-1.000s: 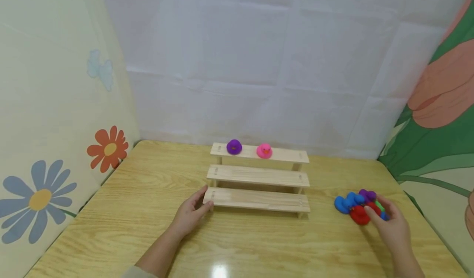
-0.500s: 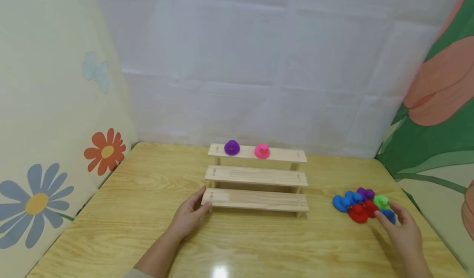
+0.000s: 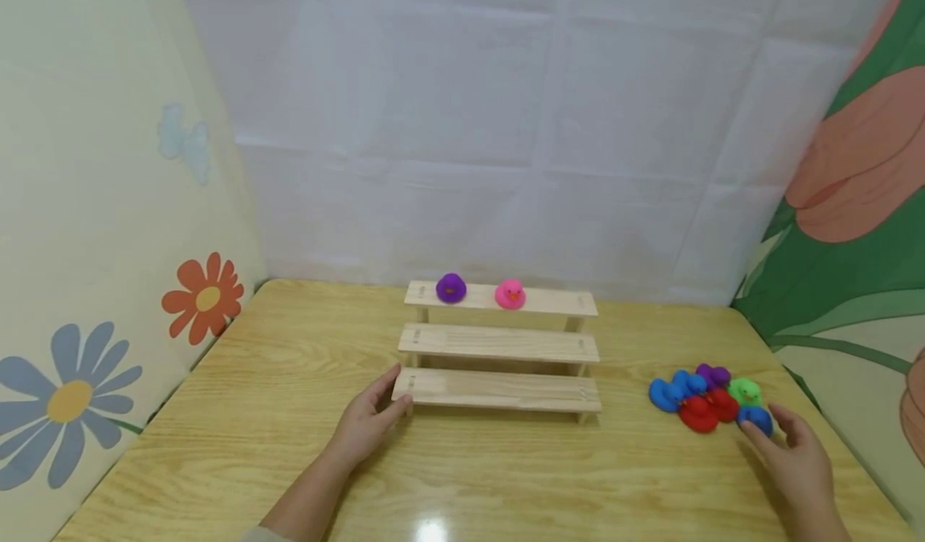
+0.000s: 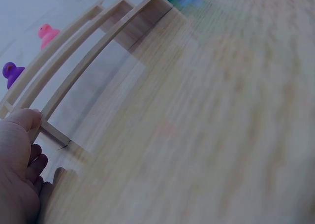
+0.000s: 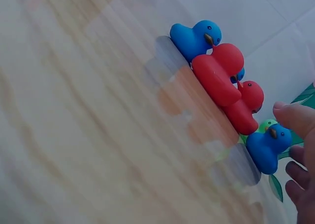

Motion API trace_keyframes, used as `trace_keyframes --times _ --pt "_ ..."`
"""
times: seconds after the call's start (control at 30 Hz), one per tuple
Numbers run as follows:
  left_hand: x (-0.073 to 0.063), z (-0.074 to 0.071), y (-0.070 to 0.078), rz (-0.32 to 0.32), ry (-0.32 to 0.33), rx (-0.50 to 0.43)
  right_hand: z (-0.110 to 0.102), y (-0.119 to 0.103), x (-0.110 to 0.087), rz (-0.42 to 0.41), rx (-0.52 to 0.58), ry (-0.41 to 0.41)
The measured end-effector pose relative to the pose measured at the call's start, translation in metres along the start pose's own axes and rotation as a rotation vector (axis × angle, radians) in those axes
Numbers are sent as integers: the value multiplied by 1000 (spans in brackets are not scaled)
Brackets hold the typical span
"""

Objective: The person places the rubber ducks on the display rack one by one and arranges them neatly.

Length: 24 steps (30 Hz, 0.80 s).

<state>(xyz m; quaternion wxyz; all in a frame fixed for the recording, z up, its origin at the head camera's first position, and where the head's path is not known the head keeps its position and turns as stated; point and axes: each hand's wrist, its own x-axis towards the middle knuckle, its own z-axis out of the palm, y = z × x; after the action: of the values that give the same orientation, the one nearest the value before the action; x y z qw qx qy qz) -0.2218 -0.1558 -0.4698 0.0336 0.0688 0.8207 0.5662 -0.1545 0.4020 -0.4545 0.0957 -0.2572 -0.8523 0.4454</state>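
Left hand (image 3: 368, 417): the left end of the lowest board (image 3: 499, 387) of a three-tier wooden stand (image 3: 499, 343) is pinched between thumb and fingers.
Right hand (image 3: 798, 458): thumb and fingers are held apart around a dark blue duck (image 3: 757, 419); a gap shows below the thumb in the right wrist view, and whether any finger touches the duck cannot be told.
Dark blue duck: it is set upright on the counter (image 3: 506, 478), right of the stand, at the near right edge of a cluster.
Duck cluster: two light blue ducks (image 3: 665, 396), two red ducks (image 3: 698, 415), a green duck (image 3: 745, 392) and a purple one (image 3: 714, 376) are bunched closely together.
Top board (image 3: 556, 301): a purple duck (image 3: 451, 289) is seated toward the left, a pink duck (image 3: 510, 295) near the middle.
Step in hand: a reach for the dark blue duck, apparently, while the stand is steadied.
Next move: the right thumb and fingers would need to be narrowed on that duck without its neighbours being knocked.
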Motion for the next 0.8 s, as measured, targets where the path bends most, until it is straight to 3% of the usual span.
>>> trace_keyframes --times 0.8 --pt "-1 0 1 3 -2 -3 5 10 13 -37 -65 -34"
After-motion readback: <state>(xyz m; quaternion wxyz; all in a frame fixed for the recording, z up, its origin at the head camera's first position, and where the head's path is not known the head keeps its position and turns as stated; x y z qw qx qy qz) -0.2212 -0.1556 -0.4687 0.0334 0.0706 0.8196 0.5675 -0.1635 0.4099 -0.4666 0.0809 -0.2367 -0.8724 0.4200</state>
